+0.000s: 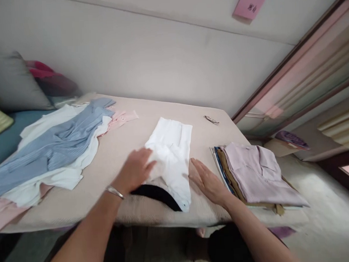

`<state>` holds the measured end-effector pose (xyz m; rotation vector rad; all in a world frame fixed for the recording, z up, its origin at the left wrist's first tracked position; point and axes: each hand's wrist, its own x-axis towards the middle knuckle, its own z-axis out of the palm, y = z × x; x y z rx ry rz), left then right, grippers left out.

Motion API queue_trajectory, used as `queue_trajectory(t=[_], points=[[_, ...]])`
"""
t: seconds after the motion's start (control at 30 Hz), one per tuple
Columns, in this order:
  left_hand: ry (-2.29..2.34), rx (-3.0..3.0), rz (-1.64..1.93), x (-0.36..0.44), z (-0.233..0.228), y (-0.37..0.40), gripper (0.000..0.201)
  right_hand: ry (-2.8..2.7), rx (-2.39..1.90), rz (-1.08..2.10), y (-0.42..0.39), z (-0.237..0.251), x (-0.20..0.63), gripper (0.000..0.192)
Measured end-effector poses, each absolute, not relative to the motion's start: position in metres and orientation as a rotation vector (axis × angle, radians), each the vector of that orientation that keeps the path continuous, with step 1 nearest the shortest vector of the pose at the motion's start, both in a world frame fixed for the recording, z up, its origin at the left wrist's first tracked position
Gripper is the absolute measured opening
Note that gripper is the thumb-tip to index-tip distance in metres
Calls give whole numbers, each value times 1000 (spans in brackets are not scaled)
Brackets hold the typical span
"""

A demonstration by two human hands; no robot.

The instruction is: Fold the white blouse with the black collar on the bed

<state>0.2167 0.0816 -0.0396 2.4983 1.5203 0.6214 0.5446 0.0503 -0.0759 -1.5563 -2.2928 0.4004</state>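
Observation:
A white garment [172, 154], probably trousers, lies folded lengthwise on the cloth-covered surface in front of me, with a curved black band [159, 194] at its near end. My left hand [137, 166], with a silver bracelet on the wrist, is over the garment's left edge. It is slightly blurred, thumb and fingers apart, and whether its fingertips touch the fabric is hard to see. Along the right edge, my right hand [206, 179] is held out flat with its fingers stretched and nothing in it.
To the right is a stack of folded clothes [250, 174], a pale mauve shirt on top. Loose blue and white clothes [63, 142] spread across the left side, near a grey cushion [15, 83]. Glasses [211, 120] lie toward the back of the cloth-covered surface [128, 106], by the wall.

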Motion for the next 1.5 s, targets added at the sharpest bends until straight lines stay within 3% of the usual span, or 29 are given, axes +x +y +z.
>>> queue_trajectory(t=[0.2, 0.37, 0.5, 0.6, 0.73, 0.9, 1.03, 1.2, 1.33, 1.5], points=[[1624, 2277, 480, 142, -43, 54, 41, -2511, -1380, 318, -12, -72, 542, 64], [1574, 2460, 213, 149, -72, 11, 58, -2675, -1258, 290, -11, -75, 533, 76], [1613, 2468, 100, 156, -78, 2, 60, -2825, -1215, 333, -23, -83, 525, 92], [1636, 2469, 125, 150, -75, 6, 62, -2851, -1217, 358, -26, -84, 527, 93], [1767, 2402, 214, 137, -67, 12, 65, -2732, -1114, 333, -21, -77, 536, 83], [2078, 2112, 210, 135, -56, 25, 27, -2488, -1251, 405, -15, -63, 540, 47], [2091, 1993, 120, 136, -54, 43, 34, -2356, -1517, 486, -10, -53, 539, 20], [1941, 1960, 190, 138, -60, 59, 39, -2496, -1443, 527, -13, -54, 527, 18], [1918, 1995, 109, 149, -67, 62, 29, -2657, -1487, 412, -14, -59, 514, 4], [1991, 2020, 36, 160, -77, 65, 19, -2714, -1492, 320, -13, -62, 512, 11]])
